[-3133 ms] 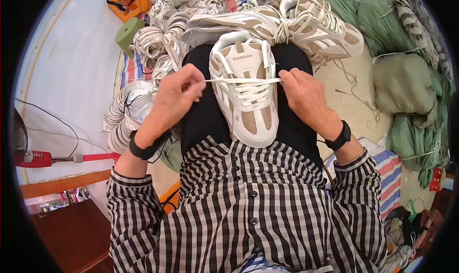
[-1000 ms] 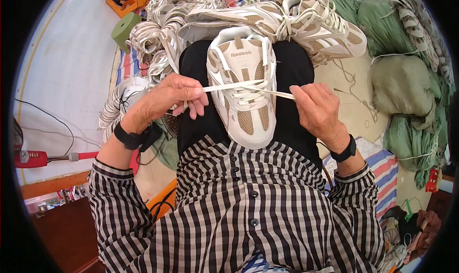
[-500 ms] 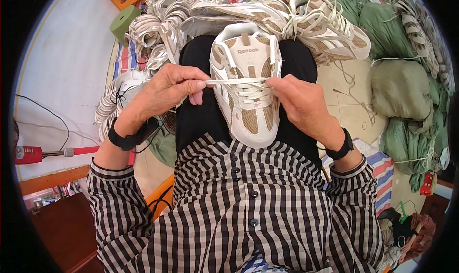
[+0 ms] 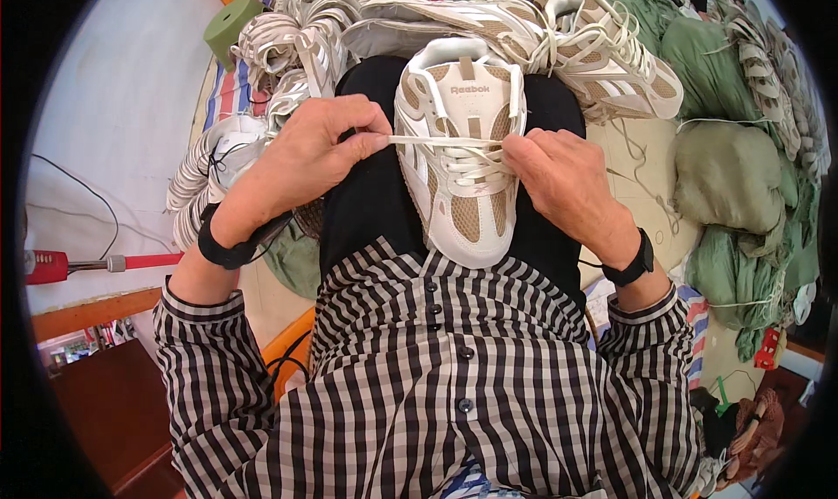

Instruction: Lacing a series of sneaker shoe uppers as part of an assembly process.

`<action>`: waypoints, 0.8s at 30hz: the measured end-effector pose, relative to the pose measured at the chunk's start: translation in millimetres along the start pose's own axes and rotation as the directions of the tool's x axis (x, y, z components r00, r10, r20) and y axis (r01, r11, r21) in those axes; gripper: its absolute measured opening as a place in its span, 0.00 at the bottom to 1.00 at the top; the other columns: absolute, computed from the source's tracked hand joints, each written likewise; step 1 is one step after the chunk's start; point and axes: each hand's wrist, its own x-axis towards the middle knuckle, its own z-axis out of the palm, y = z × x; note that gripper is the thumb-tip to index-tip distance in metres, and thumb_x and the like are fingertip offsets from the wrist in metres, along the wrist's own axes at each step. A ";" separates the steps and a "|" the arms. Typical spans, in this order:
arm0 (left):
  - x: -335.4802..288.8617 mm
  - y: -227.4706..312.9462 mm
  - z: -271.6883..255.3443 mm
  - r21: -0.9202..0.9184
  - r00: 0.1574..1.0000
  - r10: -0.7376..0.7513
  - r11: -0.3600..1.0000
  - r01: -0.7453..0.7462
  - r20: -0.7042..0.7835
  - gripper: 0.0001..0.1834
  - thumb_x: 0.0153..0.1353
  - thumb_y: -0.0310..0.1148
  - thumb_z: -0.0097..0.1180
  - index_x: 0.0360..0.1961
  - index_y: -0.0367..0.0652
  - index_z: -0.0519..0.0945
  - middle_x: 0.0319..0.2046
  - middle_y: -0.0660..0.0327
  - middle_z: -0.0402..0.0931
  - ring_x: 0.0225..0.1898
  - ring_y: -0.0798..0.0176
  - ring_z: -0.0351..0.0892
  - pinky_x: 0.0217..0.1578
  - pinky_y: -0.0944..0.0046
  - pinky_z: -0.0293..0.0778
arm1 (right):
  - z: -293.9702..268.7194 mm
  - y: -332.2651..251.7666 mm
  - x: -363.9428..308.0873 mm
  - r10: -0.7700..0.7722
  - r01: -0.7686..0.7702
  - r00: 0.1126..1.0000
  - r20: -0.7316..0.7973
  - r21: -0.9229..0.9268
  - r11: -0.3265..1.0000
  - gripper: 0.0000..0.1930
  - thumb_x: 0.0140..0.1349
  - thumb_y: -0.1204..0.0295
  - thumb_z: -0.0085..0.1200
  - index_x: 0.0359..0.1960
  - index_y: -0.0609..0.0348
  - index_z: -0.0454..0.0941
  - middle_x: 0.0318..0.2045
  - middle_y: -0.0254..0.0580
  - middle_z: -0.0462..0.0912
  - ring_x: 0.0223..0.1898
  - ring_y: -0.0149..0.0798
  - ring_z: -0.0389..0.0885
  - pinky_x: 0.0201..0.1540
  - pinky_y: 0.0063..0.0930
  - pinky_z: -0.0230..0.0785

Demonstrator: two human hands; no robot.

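Note:
A beige and white sneaker (image 4: 476,228) rests on my lap between my black-trousered thighs, its toe toward me. The lower part of its front is laced; the eyelets nearer the tongue's top look unlaced. A flat cream shoelace (image 4: 443,141) runs taut across the tongue. Its left stretch is pinched between the thumb and fingers of my left hand (image 4: 336,145), just off the shoe's left side. At the right edge of the lacing, my right hand (image 4: 567,185) is closed on the lace too, its fingertips against the shoe.
More sneakers (image 4: 611,58) lie just beyond my knees. Piled shoe uppers (image 4: 288,41) are at the far left, near a green stool (image 4: 231,23). Green cloth bundles (image 4: 729,176) stand on the right. A red-handled tool (image 4: 48,267) lies on the left.
The lace still stretches across the shoe in both hands. My left hand has shifted slightly right and up, its fingers now curled in more. The view has moved slightly.

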 end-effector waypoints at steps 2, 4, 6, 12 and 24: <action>0.0 1.6 1.1 0.079 0.996 0.069 0.995 -0.064 -0.059 0.05 0.62 0.27 0.54 0.35 0.34 0.77 0.27 0.59 0.73 0.30 0.63 0.71 0.32 0.64 0.67 | 0.6 -2.2 0.9 0.011 -0.011 1.000 0.011 0.006 1.000 0.09 0.53 0.76 0.54 0.36 0.56 0.72 0.23 0.38 0.73 0.27 0.44 0.77 0.28 0.37 0.68; 1.6 3.7 0.4 0.181 0.986 0.141 0.976 -0.123 -0.089 0.05 0.60 0.25 0.54 0.34 0.34 0.76 0.28 0.55 0.72 0.29 0.57 0.70 0.32 0.63 0.67 | 1.1 -3.6 3.2 0.025 -0.025 0.999 0.020 0.010 1.000 0.08 0.53 0.76 0.54 0.34 0.56 0.71 0.23 0.39 0.74 0.27 0.45 0.78 0.28 0.38 0.67; 3.1 4.2 0.7 0.201 0.984 0.149 0.971 -0.127 -0.100 0.04 0.60 0.25 0.54 0.33 0.34 0.75 0.28 0.55 0.71 0.29 0.55 0.70 0.33 0.63 0.67 | 0.6 -3.2 8.1 0.032 -0.033 0.999 0.020 0.084 0.996 0.08 0.54 0.76 0.54 0.33 0.57 0.68 0.20 0.43 0.75 0.25 0.50 0.78 0.25 0.41 0.66; 2.1 12.4 0.8 0.109 0.996 0.087 0.990 -0.085 -0.020 0.04 0.59 0.26 0.53 0.32 0.35 0.76 0.26 0.52 0.74 0.30 0.48 0.75 0.33 0.58 0.71 | -7.0 -5.3 12.4 0.046 -0.086 0.982 0.184 0.215 0.973 0.07 0.59 0.77 0.49 0.35 0.59 0.65 0.15 0.50 0.72 0.19 0.56 0.76 0.21 0.46 0.65; -5.2 13.3 17.7 -0.201 0.995 -0.099 0.975 0.095 -0.011 0.08 0.59 0.28 0.56 0.38 0.36 0.76 0.29 0.64 0.76 0.34 0.74 0.73 0.37 0.70 0.71 | -10.4 -14.1 -2.4 0.490 -0.460 0.859 0.150 0.647 0.608 0.08 0.62 0.79 0.53 0.43 0.61 0.72 0.24 0.44 0.80 0.23 0.36 0.79 0.26 0.28 0.69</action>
